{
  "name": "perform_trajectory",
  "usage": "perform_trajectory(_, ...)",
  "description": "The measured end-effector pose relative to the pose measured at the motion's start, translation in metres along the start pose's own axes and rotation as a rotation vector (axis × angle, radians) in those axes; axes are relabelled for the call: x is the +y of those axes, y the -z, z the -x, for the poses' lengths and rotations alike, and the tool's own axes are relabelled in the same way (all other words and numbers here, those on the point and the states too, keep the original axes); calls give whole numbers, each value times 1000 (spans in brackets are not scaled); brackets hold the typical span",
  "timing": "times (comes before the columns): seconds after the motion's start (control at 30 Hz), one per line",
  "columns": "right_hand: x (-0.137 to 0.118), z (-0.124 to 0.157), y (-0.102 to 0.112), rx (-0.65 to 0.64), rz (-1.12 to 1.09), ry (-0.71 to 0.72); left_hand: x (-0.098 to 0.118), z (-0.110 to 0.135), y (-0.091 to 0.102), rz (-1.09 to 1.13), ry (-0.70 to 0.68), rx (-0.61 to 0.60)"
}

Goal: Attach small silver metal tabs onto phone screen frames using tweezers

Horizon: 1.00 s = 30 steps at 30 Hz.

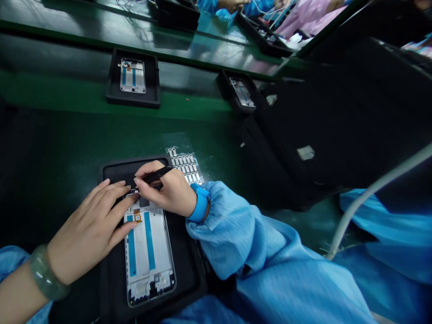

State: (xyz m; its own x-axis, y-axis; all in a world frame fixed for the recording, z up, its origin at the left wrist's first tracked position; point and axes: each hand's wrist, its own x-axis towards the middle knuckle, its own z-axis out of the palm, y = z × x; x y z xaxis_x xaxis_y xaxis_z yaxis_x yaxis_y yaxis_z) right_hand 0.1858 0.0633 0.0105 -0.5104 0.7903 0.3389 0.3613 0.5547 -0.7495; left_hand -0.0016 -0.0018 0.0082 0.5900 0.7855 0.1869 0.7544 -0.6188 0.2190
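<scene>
A phone frame (157, 252) with two blue strips and a small orange flex cable (137, 216) lies in a black tray (189, 270) in front of me. My left hand (97, 220) rests over its upper left part, fingers stretched out and tips touching the top end. Pinched in my right hand (168, 189) is a slim black tool that looks like tweezers (157, 174), angled over the same top end. Its tip and the spot it meets are hidden by my fingers. Just beyond my right hand lies a clear sheet of small white-and-black stickers (184, 161).
Two more black trays with phone frames stand farther back, one at left (133, 76) and one at right (242, 93). Dark black material (337, 121) fills the right side, crossed by a pale cable (378, 184). Co-workers' sleeves (307, 18) show at the top.
</scene>
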Motion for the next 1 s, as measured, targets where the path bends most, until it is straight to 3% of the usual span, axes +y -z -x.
perform_trajectory(0.33,1,4,1,25,111,60,1,0,0,-29,-6,25)
perform_trajectory(0.63,3,1,15,139,-30,45,0,1,2,-81,-3,-8)
perform_trajectory(0.8,16,-7,34,125,99,100,0,-2,2,-50,21,-17)
perform_trajectory(1.0,26,-13,41,55,280,166,0,2,0,-38,54,-33)
